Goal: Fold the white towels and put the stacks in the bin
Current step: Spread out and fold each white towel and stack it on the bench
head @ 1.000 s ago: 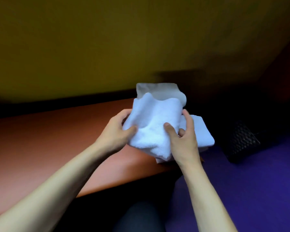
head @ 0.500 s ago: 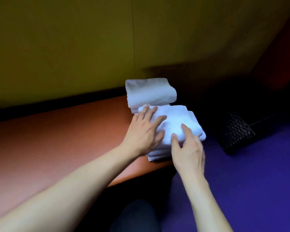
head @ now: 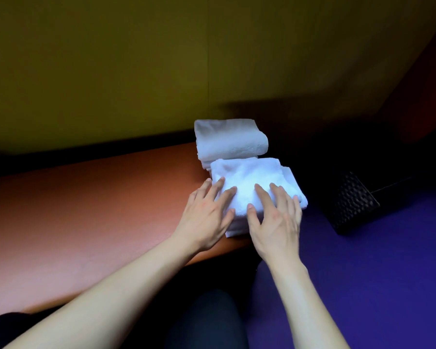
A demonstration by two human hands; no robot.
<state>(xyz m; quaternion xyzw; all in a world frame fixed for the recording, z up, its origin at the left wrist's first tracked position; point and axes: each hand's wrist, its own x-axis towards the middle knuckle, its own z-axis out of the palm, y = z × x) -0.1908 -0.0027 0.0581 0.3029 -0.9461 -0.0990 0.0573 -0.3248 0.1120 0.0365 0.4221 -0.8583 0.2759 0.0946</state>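
Note:
Two stacks of folded white towels sit at the right end of the brown bench (head: 86, 210). On the near stack (head: 252, 177), my left hand (head: 207, 212) lies flat with spread fingers on the left front part. My right hand (head: 275, 217) lies flat beside it on the front right part. The far stack (head: 229, 139) stands just behind, against the wall, untouched. A dark woven bin (head: 350, 202) stands on the floor to the right of the bench, and its opening is hard to make out in the dark.
A yellow-green wall rises behind the bench. Purple floor (head: 363, 273) spreads to the right and front. My dark-clothed knee (head: 204, 321) shows at the bottom centre. The corner behind the bin is in deep shadow.
One second ago both hands held a loose towel up in the air. It now lies folded on the near stack, and both hands have flattened on top of it.

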